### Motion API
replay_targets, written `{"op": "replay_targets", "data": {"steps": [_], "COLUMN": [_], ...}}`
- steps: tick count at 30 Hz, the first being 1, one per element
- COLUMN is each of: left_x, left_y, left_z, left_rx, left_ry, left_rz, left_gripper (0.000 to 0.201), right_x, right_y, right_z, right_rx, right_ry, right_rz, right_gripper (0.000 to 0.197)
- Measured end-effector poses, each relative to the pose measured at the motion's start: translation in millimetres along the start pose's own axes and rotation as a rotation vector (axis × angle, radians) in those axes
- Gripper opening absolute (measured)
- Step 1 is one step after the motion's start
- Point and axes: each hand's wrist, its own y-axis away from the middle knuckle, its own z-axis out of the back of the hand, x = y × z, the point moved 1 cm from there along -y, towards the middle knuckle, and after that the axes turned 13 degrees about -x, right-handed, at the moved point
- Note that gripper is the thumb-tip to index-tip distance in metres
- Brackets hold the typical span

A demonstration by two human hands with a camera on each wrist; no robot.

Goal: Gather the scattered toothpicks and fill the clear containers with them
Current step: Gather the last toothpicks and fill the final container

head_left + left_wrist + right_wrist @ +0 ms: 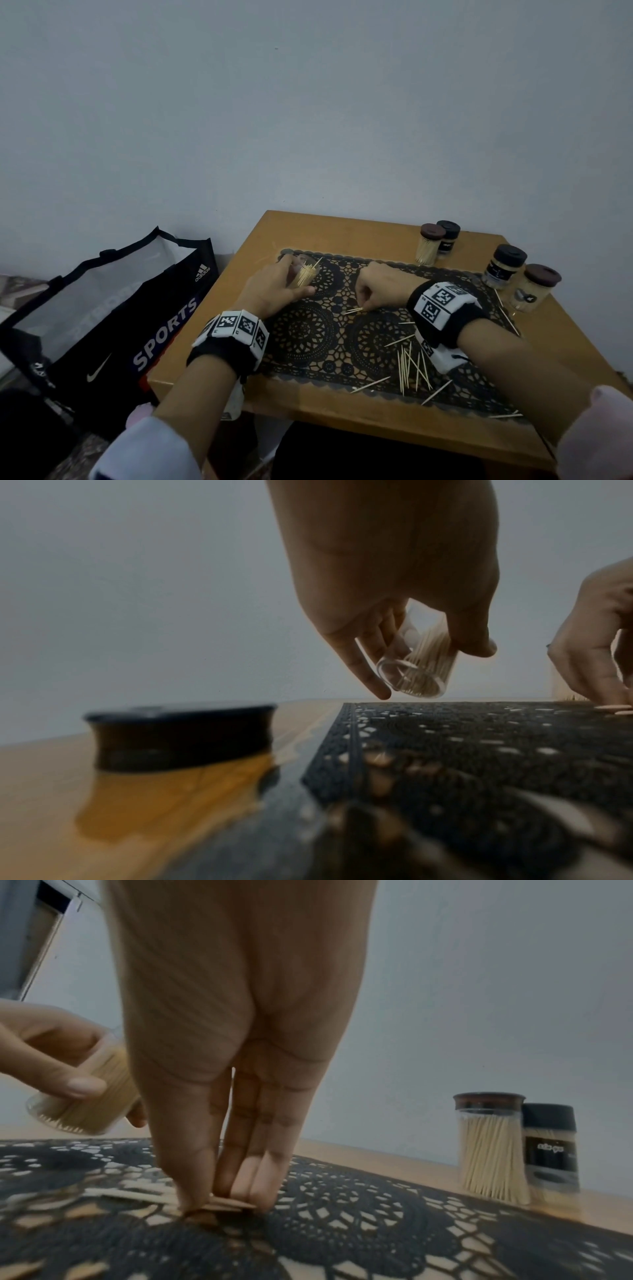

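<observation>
Currently both hands work over the black lace mat (308, 339) on the wooden counter (342, 233).

Left hand (274, 291): fingers and thumb curled round an open clear container (305, 274), held tilted above the mat's far left corner, clear of the surface. It is partly filled with toothpicks; in the left wrist view its round base (411, 680) faces the camera and the sticks show through the wall.

Right hand (376, 291): fingertips (240, 1185) pressed down onto the mat near its middle, thumb and fingers pinching a small bundle of toothpicks (226, 1203) that lies flat on the lace. In the head view the bundle's ends (354, 310) stick out to the left of the fingers.

Loose toothpicks (411, 370) lie scattered on the near part of the mat, under and beside the right wrist; a few more lie by the mat's right edge (507, 318) and near corner.

Four filled, capped containers stand at the far right of the counter: a brown-lidded one (430, 246) touching a black-lidded one (448, 236), and closer, another black-lidded one (503, 267) beside a brown-lidded one (534, 287).

A separate black lid (181, 737) sits on the bare counter left of the mat (seen only from the left wrist, blurred).

A black sports bag (113, 315) stands on the floor left of the counter.
</observation>
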Motion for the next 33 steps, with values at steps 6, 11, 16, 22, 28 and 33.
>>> {"op": "replay_targets", "data": {"steps": [6,11,16,22,28,33], "left_x": [0,5,8,6,8,10], "left_y": [0,-3,-4,-3,-4,-3], "left_z": [-1,-5,-8,-7,-8,-6], "left_rx": [0.014,0.022,0.040,0.054,0.075,0.082], "left_ry": [0.011,0.006,0.033,0.098,0.081,0.094], "left_rz": [-0.018,-0.016,-0.049,-0.060,-0.040,-0.006], "left_gripper": [0.041,0.048,0.049,0.044,0.046,0.056], "right_x": [2,14,49,57,6,-34], "right_y": [6,-5,-20,-26,13,59], "right_z": [2,25,37,50,41,25], "right_rx": [0.009,-0.412,-0.396,-0.409,-0.050,0.177], "right_ry": [0.133,-0.135,0.098,-0.201,-0.114,-0.036], "right_rz": [0.021,-0.063,0.088,0.092,-0.061,-0.146], "right_gripper": [0.003,0.010,0.007,0.012,0.028,0.053]}}
